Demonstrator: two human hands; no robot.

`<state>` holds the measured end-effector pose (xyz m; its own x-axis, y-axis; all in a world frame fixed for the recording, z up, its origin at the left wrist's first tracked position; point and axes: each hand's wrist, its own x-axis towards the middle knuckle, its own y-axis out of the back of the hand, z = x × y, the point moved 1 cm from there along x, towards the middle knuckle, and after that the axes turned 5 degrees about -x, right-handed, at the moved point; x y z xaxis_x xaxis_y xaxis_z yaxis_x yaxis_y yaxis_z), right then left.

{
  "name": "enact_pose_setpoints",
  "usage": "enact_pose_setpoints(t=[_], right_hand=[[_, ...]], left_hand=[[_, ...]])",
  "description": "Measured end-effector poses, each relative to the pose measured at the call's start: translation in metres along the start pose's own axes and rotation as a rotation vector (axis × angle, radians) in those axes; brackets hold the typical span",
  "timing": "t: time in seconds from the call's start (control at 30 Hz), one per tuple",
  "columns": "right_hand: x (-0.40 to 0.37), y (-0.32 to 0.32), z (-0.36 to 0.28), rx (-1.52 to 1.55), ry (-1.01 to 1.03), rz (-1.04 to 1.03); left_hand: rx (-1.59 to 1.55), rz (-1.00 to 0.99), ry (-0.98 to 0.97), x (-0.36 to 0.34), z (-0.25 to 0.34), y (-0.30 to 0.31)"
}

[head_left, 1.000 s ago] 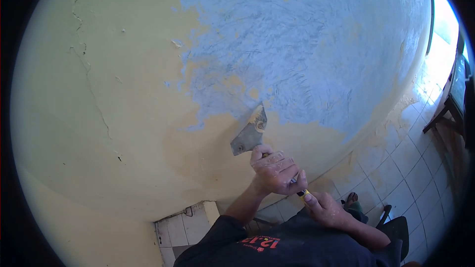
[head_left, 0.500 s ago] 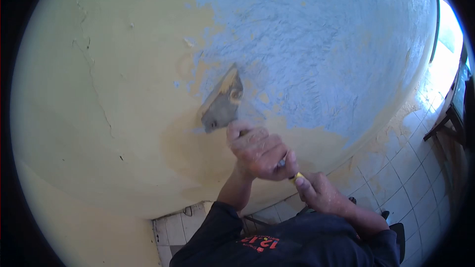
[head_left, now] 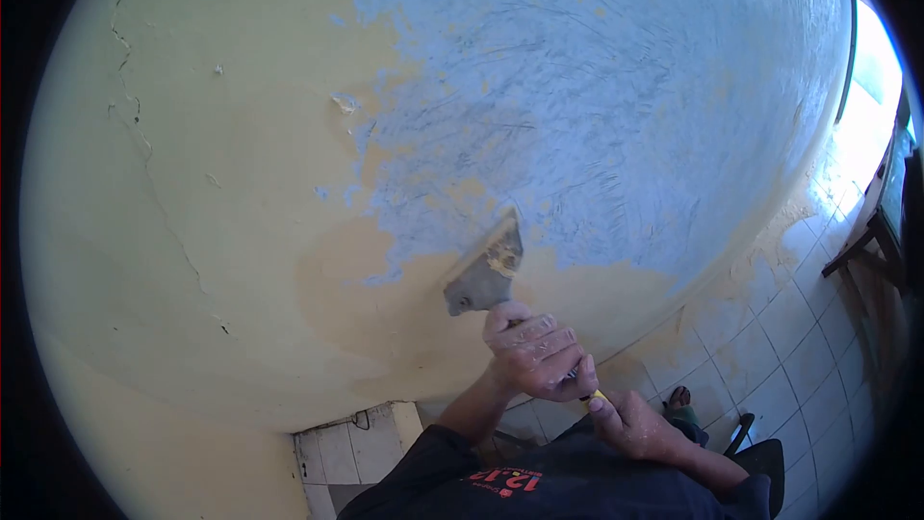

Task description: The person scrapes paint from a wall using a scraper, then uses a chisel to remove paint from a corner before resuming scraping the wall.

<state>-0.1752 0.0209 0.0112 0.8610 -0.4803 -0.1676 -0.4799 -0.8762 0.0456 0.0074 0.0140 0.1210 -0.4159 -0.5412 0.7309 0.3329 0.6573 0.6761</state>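
A scraper with a wide metal blade (head_left: 484,274) rests against the wall (head_left: 260,260), at the lower edge of a rough blue patch (head_left: 577,116) where the cream paint is gone. Bits of cream paint cling to the blade. My left hand (head_left: 539,354) is wrapped round the scraper's handle just below the blade, its fingers dusted white. Behind it, my right hand (head_left: 635,422) grips the yellow end of the same handle. Both hands are closed.
White floor tiles (head_left: 765,327) with scattered paint scrapings lie along the wall's foot at right. A dark wooden piece of furniture (head_left: 881,246) stands at the right edge. A black chair (head_left: 765,462) is at lower right. A crack (head_left: 149,173) runs down the wall at left.
Both hands and the scraper have moved down and to the right. The blade has gone from the patch's left part to its lower edge, and more blue shows where it was.
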Motion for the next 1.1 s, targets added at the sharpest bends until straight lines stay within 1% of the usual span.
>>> enact_pose_setpoints(t=[0.1, 0.23, 0.3, 0.4, 0.47, 0.53, 0.6, 0.67, 0.7, 0.83, 0.9, 0.93, 1.0, 1.03, 1.1], right_hand=[[0.008, 0.019, -0.037, -0.05, 0.006, -0.043], [0.017, 0.026, -0.048, -0.054, 0.035, -0.021], [0.011, 0.019, -0.043, -0.02, 0.1, 0.023], [-0.01, 0.012, -0.013, 0.056, 0.046, 0.0], [-0.02, 0.007, 0.009, 0.108, 0.038, -0.004], [-0.024, 0.007, 0.015, 0.162, 0.029, 0.005], [-0.023, 0.012, 0.012, 0.097, 0.025, 0.013], [-0.016, 0.016, 0.008, 0.051, 0.014, 0.017], [-0.012, 0.016, 0.006, -0.002, 0.003, 0.008], [-0.003, 0.014, 0.0, -0.019, 0.01, 0.002], [0.001, 0.019, -0.008, -0.042, 0.062, 0.06], [0.004, 0.024, -0.022, -0.04, 0.059, 0.05], [0.01, 0.04, -0.062, -0.084, 0.144, 0.037], [0.011, 0.043, -0.072, -0.089, 0.15, 0.042], [0.013, 0.047, -0.085, -0.104, 0.085, 0.033]], left_hand=[[0.037, 0.038, 0.002, 0.006, -0.001, 0.008], [0.104, 0.09, -0.039, 0.021, -0.005, 0.019], [0.119, 0.111, -0.082, 0.029, -0.009, 0.017], [0.061, 0.076, -0.057, 0.014, 0.01, -0.002], [-0.047, -0.037, -0.034, 0.006, 0.02, -0.014], [-0.051, -0.071, -0.009, 0.002, 0.022, -0.018], [-0.064, -0.099, -0.005, 0.002, 0.021, -0.024], [-0.047, 0.022, 0.037, 0.006, 0.015, -0.025], [-0.046, 0.021, 0.034, 0.008, 0.012, -0.025], [0.009, 0.026, 0.012, 0.013, 0.003, -0.016], [0.035, 0.032, 0.004, 0.019, -0.001, -0.011], [0.046, 0.03, 0.003, 0.021, -0.002, -0.006], [0.158, 0.148, -0.076, 0.043, -0.013, 0.011], [0.16, 0.154, -0.083, 0.053, -0.014, 0.016], [0.2, 0.16, -0.144, 0.07, -0.015, 0.024]])
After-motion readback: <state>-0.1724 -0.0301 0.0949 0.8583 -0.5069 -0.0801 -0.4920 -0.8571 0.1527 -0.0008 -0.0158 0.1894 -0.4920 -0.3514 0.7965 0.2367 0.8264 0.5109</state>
